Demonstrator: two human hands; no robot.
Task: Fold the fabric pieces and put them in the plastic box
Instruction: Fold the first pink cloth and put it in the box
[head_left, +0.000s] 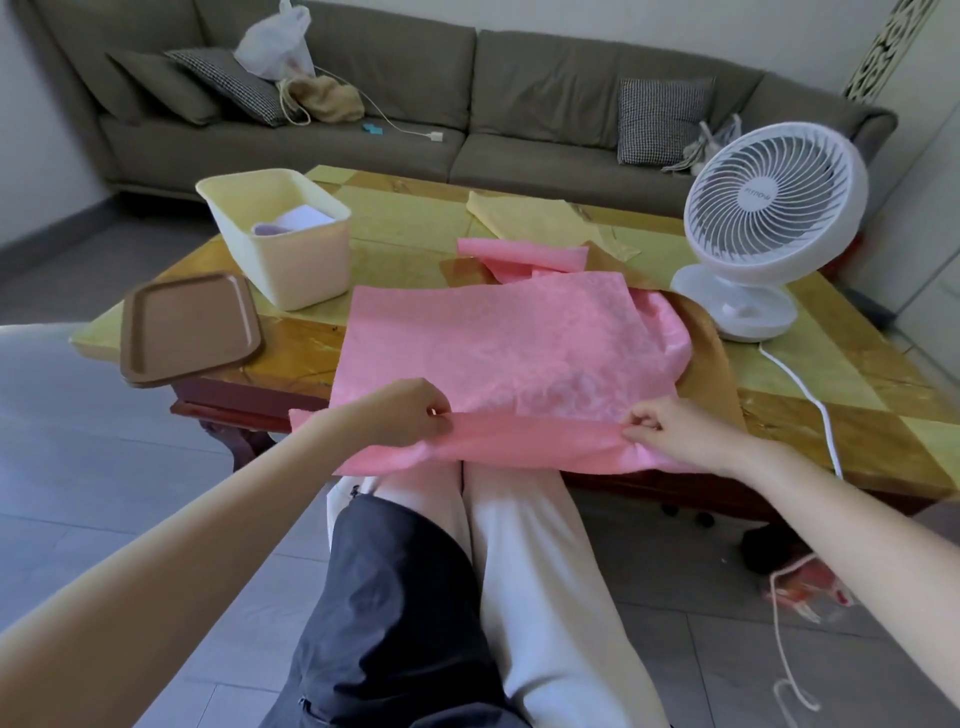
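Note:
A large pink fabric (488, 348) lies spread over the near part of the coffee table, its near edge hanging over my knees. My left hand (410, 410) pinches that near edge on the left. My right hand (670, 428) pinches the same edge on the right. A smaller pink fabric (519, 257) lies crumpled behind it, and a yellow fabric (540, 221) lies flat further back. The cream plastic box (291, 260) stands at the table's back left with a pale folded piece (296, 221) inside.
A brown lid (189, 327) rests on the table's left corner. A white desk fan (769, 228) stands at the right, its cord (810, 400) trailing over the table edge. A grey sofa (467, 104) sits behind the table (810, 431).

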